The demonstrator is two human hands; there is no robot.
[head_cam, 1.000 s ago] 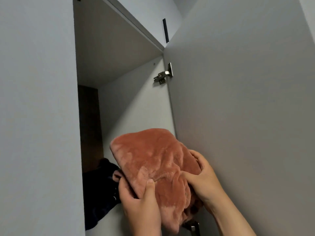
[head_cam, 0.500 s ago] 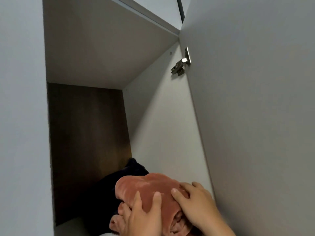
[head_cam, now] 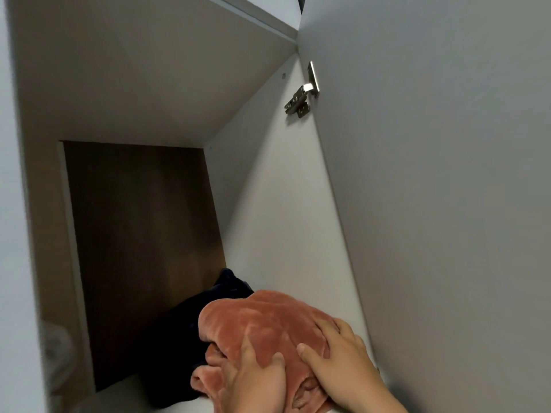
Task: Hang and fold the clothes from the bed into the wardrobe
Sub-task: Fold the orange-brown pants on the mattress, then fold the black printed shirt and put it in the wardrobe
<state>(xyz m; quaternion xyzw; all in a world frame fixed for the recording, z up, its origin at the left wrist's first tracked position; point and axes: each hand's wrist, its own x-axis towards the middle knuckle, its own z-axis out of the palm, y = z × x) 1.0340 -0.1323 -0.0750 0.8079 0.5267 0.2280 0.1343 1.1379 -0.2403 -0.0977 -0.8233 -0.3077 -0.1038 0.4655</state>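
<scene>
Nearest the camera, both hands lay on the fleece [head_cam: 262, 320], a rust-pink folded bundle on the wardrobe shelf [head_cam: 179, 409]. The left hand [head_cam: 256, 380] pressed its front face with fingers spread and straight, the tips sinking into the pile; nothing was curled round the cloth. The right hand [head_cam: 343, 362] lay flat over the bundle's right flank, fingers extended, on the side next to the side wall [head_cam: 268, 234]. Neither hand gripped; both were open and pushing.

The fleece lay directly under and ahead of the hands, so the way onward was deeper into the shelf. The bundle was lumpy, and its longer run seemed to go front to back, though that was hard to be sure of. Both hands were on it, the left at the front edge, the right further along it. A loose fold hung out at the bundle's lower left, and I judged it would want tucking in.

Just behind and left, touching the fleece, sat a dark garment [head_cam: 185, 329]. Beyond stood the brown back panel [head_cam: 140, 248], with the compartment's top [head_cam: 134, 70] overhead. At right, the open door [head_cam: 432, 204] hung on its hinge [head_cam: 301, 98].
</scene>
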